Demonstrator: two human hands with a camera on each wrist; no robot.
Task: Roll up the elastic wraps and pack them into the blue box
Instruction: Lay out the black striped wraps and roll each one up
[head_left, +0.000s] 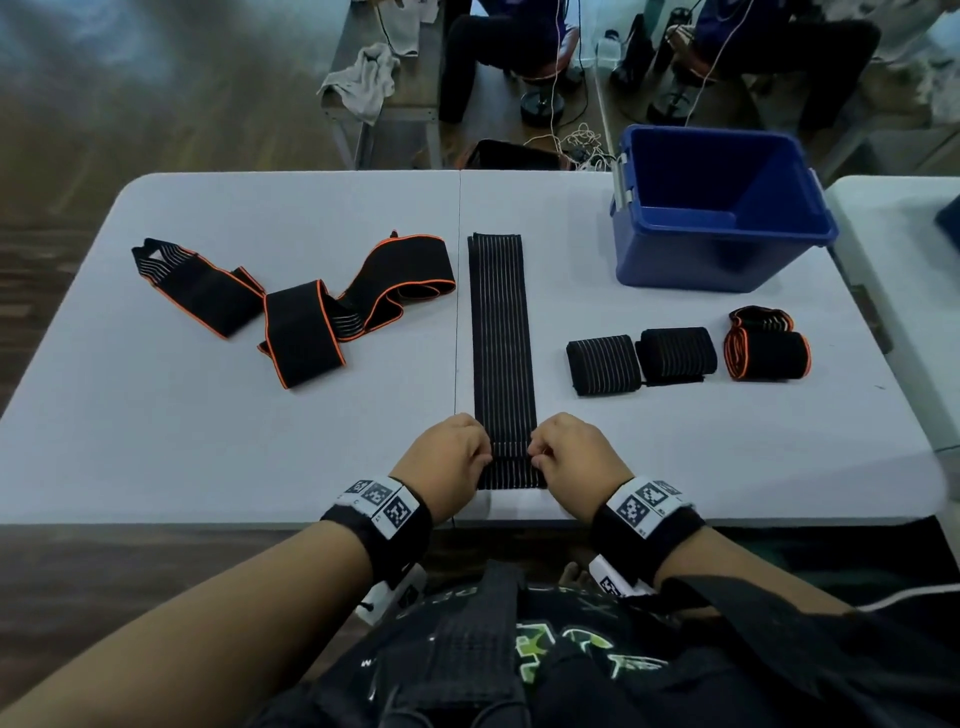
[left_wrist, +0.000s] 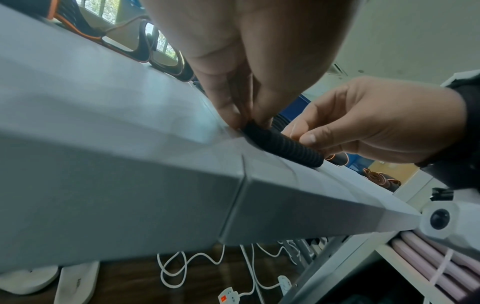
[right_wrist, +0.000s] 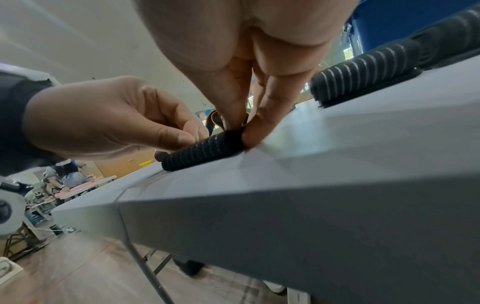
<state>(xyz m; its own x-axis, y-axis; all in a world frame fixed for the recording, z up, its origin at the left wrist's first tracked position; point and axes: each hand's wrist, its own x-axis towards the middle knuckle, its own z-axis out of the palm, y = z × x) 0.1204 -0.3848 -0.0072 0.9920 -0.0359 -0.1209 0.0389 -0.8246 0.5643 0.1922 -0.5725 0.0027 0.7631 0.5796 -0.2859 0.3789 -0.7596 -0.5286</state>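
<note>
Wrap axis: striped wrap (head_left: 501, 332) lies flat, long axis pointing away from desk (head_left: 208, 441) front edge.
Hands: left hand (head_left: 444, 462) and right hand (head_left: 576, 457) pinch its rolled near end.
Room: blue box (head_left: 722, 208) far right.

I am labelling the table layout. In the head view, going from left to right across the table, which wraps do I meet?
Loose orange-edged black wrap → flat grey-striped black wrap → first rolled grey-striped wrap → second rolled grey-striped wrap → rolled orange-edged wrap.
</note>
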